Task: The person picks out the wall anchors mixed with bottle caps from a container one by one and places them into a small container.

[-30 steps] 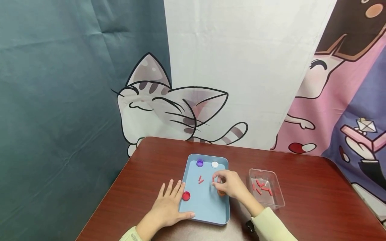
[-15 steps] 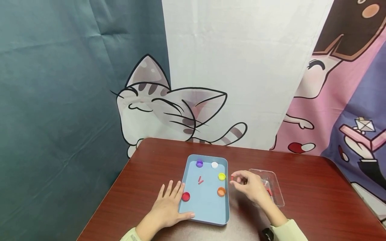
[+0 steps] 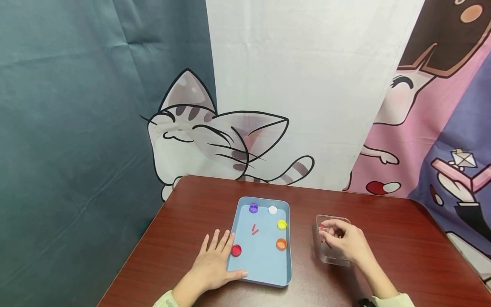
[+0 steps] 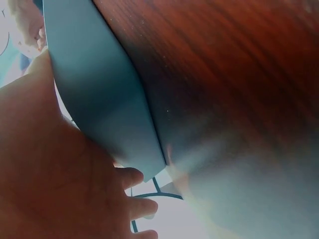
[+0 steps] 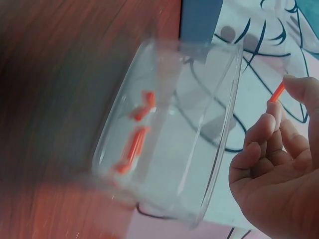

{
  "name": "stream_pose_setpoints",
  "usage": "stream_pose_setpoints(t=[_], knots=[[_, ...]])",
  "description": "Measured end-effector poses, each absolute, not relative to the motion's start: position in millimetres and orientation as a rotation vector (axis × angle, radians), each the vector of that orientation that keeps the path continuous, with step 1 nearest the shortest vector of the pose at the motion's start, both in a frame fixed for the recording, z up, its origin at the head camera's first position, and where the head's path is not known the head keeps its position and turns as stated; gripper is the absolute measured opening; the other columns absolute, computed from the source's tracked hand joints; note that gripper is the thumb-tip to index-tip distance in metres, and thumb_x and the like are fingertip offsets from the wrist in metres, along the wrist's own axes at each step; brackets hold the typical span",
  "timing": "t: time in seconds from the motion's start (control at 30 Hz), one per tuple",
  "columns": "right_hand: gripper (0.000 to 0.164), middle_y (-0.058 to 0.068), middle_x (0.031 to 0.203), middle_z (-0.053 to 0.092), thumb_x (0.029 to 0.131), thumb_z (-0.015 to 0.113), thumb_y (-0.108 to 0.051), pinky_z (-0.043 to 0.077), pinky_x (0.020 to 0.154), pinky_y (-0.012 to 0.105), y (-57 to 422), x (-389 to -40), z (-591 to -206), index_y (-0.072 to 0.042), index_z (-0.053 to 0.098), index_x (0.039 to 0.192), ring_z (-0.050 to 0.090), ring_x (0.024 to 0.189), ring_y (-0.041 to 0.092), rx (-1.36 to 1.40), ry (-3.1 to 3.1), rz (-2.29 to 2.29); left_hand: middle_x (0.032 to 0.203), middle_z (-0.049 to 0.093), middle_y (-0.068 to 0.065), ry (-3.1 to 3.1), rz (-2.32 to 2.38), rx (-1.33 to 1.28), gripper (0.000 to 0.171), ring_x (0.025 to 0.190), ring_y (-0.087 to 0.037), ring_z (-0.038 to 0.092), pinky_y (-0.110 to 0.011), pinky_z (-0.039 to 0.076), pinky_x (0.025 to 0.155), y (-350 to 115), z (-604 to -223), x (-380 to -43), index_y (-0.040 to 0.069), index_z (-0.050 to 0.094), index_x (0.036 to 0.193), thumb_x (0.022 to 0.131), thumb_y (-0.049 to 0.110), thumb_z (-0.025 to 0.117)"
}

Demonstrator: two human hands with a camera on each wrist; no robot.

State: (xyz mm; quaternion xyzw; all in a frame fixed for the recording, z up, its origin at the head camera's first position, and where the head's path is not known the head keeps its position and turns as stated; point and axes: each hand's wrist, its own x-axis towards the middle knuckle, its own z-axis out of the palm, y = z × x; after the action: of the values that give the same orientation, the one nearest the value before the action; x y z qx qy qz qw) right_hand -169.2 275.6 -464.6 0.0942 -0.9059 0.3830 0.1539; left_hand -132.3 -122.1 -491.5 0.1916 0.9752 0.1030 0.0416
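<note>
My left hand rests spread at the near left corner of the blue tray, fingers along its left side and thumb on the front rim. In the left wrist view the tray's side wall lies against that hand. My right hand is above the clear plastic box and pinches a small red stick between thumb and forefinger. More red sticks lie inside the box, partly hidden by the hand in the head view. Two red sticks lie mid-tray.
Around the tray's inside stand a purple cap, a white cap, a yellow cap, an orange cap and a red cap. A printed curtain hangs behind the brown table.
My right hand has travelled right, from over the tray to over the clear box, with the red stick still pinched. The yellow and orange caps came into full view. My left hand stayed put.
</note>
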Motion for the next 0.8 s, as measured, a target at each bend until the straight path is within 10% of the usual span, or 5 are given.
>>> stream_pose_setpoints(t=[0.8], knots=[[0.021,-0.010,0.070,0.061,0.085,0.083,-0.026,0.041,0.056,0.021,322,-155,-476,-0.014,0.075,0.100,0.054,0.064,0.000,0.084,-2.680,1.033,0.164,0.030,-0.015,2.983,0.340,0.581,0.111,0.152,-0.045,0.018,-0.065,0.013,0.119,-122,-491,-133,0.006,0.032,0.159,0.082,0.084,0.052]])
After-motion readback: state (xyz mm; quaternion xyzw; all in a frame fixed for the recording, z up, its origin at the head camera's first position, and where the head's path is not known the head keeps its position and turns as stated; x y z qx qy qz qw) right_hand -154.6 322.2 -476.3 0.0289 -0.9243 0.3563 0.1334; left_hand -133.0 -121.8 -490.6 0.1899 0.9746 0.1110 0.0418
